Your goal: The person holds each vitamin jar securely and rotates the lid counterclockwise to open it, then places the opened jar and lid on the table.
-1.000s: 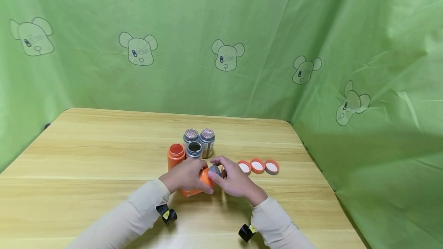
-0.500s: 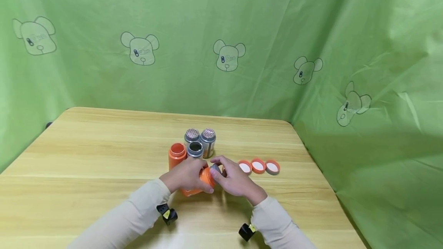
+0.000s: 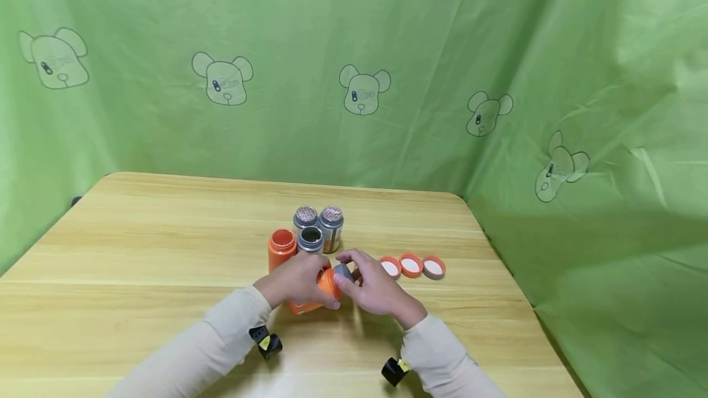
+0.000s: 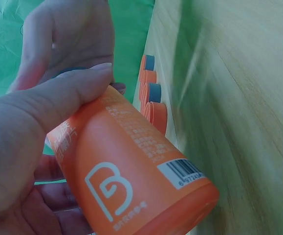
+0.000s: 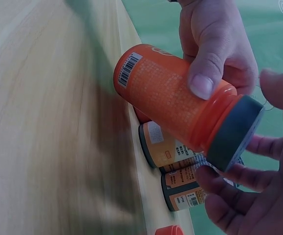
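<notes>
An orange bottle with a barcode and white lettering is tilted over the table, its grey screw cap pointing right. My left hand grips the bottle's body, thumb pressed along its side in the left wrist view. Around the cap is my right hand, its fingers curled at the cap's edge; in the right wrist view the thumb stands off a little. Just beyond the hands are an uncapped orange bottle and an uncapped grey bottle, partly behind the left hand.
Two grey bottles with silvery seals, one left and one right, stand behind the uncapped ones. To the right, several loose caps lie in a row, white liners up. A green curtain surrounds the wooden table.
The right fingers and thumb shift slightly around the grey cap. The left hand keeps its grip on the orange bottle, and the other bottles stay in place.
</notes>
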Motion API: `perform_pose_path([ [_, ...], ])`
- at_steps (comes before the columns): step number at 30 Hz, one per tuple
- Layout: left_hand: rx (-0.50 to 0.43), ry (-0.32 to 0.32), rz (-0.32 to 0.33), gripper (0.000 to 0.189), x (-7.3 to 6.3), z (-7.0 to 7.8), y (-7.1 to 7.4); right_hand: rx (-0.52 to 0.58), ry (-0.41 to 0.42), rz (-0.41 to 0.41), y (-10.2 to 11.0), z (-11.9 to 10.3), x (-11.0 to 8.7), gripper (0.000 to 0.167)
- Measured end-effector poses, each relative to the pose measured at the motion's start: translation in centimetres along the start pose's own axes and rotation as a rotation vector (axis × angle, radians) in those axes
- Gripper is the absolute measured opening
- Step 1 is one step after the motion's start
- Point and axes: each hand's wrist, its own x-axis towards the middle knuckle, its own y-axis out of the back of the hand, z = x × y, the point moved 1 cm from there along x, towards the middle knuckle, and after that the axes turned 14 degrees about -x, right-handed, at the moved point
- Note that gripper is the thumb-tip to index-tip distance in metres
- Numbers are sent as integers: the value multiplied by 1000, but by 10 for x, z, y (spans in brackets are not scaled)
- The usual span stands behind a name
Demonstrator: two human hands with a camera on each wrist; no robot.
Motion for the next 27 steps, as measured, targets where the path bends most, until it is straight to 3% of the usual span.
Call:
perform_pose_path([
  [6, -17, 11, -3, 56, -1, 1, 0, 13, -35, 3, -1, -2, 1, 39],
  [11, -15, -1, 7, 53, -3, 1, 1, 49, -11, -10, -1, -2, 0, 36],
  [16, -5, -20, 11, 51, -3, 2, 2, 67, -11, 0, -1, -2, 0, 44],
  [23, 3, -10, 10, 54, -4, 3, 1, -9, -34, -7, -5, 0, 1, 44],
  [27, 20, -19, 10, 52, -4, 3, 0, 8, -18, -34, -5, 0, 0, 42],
])
